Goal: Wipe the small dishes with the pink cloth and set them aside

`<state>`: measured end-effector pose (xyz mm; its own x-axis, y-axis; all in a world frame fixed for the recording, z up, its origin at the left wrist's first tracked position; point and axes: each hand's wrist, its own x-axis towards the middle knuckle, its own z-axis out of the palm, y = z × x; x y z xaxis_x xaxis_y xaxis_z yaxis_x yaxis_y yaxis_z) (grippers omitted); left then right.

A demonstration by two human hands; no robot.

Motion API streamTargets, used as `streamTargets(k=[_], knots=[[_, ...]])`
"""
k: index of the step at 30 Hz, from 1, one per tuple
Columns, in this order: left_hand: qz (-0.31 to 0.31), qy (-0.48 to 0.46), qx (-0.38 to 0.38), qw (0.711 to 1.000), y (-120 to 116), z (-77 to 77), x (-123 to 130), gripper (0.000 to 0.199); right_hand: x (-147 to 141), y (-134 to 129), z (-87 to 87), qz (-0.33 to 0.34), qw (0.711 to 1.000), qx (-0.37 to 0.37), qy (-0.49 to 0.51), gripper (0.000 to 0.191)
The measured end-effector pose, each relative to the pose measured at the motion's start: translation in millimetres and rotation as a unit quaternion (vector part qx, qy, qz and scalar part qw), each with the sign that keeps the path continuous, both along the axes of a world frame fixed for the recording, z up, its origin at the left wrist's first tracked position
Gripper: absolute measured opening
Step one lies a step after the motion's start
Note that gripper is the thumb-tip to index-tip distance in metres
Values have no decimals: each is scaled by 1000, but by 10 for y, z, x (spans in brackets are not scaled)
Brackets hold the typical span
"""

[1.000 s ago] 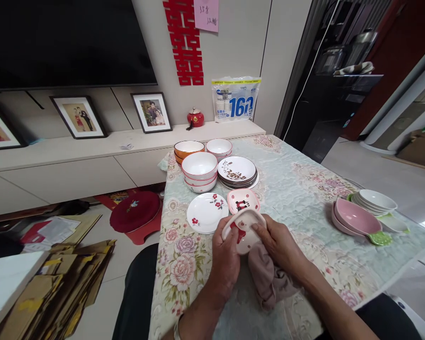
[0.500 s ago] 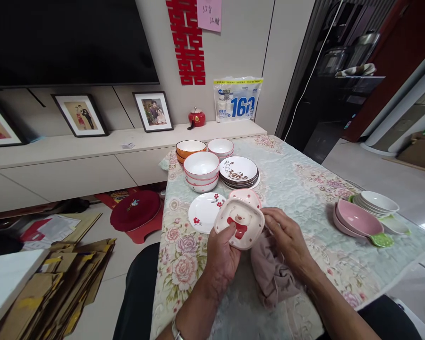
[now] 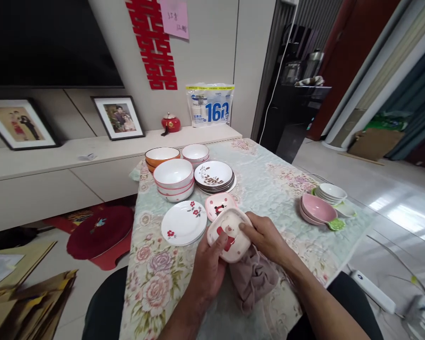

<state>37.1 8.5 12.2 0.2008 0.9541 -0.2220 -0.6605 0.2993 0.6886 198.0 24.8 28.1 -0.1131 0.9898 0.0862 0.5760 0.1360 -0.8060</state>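
My left hand (image 3: 210,264) grips a small square dish (image 3: 235,245) with a bear in red on it, thumb across its inside. My right hand (image 3: 265,236) is closed on the dish's right edge, its thumb over the rim. A mauve cloth (image 3: 253,278) hangs beneath the dish and my right hand; its upper part is hidden. Just beyond, a pink-rimmed dish (image 3: 212,203) lies on the table, partly covered by the held one. White plates with red flowers (image 3: 182,224) lie to the left of it.
White bowls with pink rims (image 3: 173,174), orange bowls (image 3: 163,153) and brown-patterned plates (image 3: 214,174) stand stacked at the back. Pink bowls (image 3: 317,210) and small white bowls (image 3: 333,192) stand at right. A red stool (image 3: 99,231) is left of the flowered tablecloth (image 3: 156,278).
The view has swung right, so things appear further left. My right thumb has moved from the dish's edge onto its inside, and more of the pink-rimmed dish shows.
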Motion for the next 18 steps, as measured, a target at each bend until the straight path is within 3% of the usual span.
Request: streamTargets(k=[4,8,14,18], knots=[[-81,28,109,990,-7,-97,8,60,94,119,-135,-78,988,-20,135,25],[-150,222,156,951,-4,-231,-9,47,281,235,-97,-142,982,-10,124,26],[-180,284,187,923,-10,-301,-7,38,950,491,353,-193,981,-24,-13,22],[-187,291,195,918,-3,-343,-11,39,1570,774,670,-267,952,-40,-146,18]])
